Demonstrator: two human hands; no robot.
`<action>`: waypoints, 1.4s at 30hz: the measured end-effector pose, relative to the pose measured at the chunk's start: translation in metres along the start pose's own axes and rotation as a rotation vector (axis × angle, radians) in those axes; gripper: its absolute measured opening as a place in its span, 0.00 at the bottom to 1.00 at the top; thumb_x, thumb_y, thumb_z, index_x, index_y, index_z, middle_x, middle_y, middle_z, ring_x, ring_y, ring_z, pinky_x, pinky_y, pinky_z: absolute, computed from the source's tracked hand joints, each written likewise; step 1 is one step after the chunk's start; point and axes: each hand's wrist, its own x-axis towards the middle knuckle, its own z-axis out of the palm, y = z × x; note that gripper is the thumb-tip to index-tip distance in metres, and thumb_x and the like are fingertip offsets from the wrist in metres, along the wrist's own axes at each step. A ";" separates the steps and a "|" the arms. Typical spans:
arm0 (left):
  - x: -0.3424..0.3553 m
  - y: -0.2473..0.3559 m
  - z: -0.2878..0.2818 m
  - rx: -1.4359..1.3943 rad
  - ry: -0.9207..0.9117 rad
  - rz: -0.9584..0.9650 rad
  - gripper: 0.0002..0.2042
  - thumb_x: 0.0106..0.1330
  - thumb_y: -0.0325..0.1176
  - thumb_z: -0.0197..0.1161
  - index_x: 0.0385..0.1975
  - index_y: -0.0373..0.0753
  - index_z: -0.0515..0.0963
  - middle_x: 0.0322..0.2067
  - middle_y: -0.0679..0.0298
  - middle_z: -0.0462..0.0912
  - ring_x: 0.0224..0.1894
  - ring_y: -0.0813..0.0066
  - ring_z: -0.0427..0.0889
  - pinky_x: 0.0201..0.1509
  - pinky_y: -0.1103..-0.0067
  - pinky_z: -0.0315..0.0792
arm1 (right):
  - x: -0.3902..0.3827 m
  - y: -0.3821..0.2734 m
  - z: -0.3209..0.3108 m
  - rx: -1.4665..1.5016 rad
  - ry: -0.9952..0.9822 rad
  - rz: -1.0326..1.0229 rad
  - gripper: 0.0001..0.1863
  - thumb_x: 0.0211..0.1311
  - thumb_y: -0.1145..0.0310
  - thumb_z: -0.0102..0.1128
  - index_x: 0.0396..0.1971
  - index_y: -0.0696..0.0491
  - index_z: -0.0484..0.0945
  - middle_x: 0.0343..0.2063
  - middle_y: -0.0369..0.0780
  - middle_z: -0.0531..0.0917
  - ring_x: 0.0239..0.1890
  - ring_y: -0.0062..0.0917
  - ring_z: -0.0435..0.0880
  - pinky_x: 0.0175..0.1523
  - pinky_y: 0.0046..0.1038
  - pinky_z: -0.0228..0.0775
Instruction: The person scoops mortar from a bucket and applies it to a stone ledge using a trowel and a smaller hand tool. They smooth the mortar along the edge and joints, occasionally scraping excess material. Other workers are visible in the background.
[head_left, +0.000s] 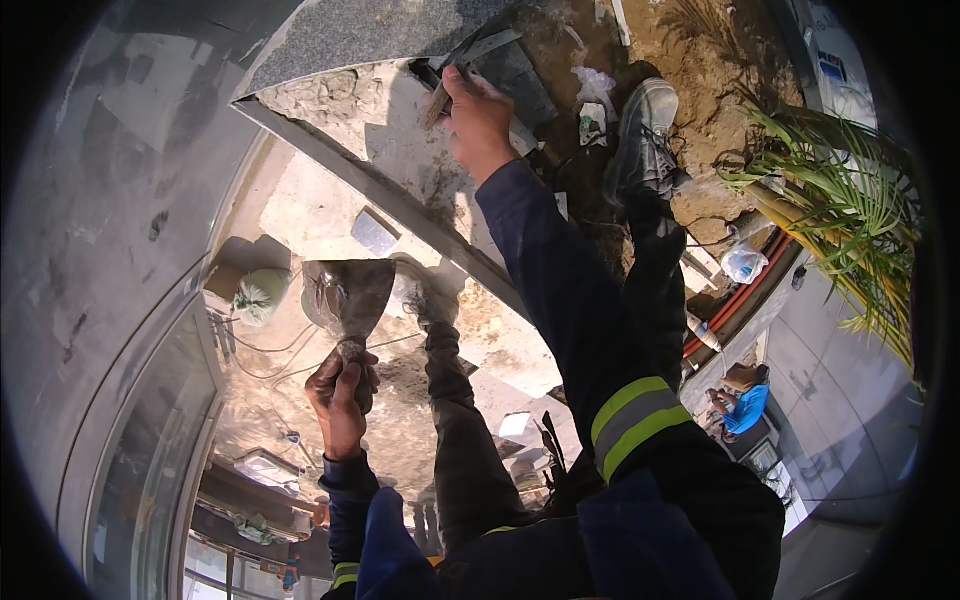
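Note:
My left hand [340, 402] is wrapped round the handle of a wide-bladed trowel [346, 292], its broad metal blade pointing away from me over the dusty ground. Farther off and to the right, my right hand [480, 122] pinches a small brown, rough piece [437, 104]; whether it is stone or wood I cannot tell. That hand is over a ledge with a rough, pale mortar top [400, 150], close to the near edge of a speckled grey stone slab [370, 40]. A thin straight edge [390, 205] runs along the ledge's near side.
Broken grey slabs [515, 80] lie beyond my right hand. My shoe [645, 130] stands on brown soil at the right, near palm leaves [840, 190] and red pipes [735, 300]. A tied pale sack [260, 297] sits left. A person in blue [745, 408] is at far right.

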 end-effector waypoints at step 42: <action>0.008 -0.012 0.005 -0.015 -0.061 -0.092 0.13 0.70 0.33 0.60 0.41 0.26 0.80 0.29 0.63 0.80 0.26 0.80 0.75 0.28 0.82 0.69 | 0.072 -0.204 -0.082 -1.977 -0.588 -1.514 0.23 0.71 0.61 0.63 0.63 0.50 0.77 0.51 0.41 0.84 0.53 0.33 0.83 0.55 0.37 0.74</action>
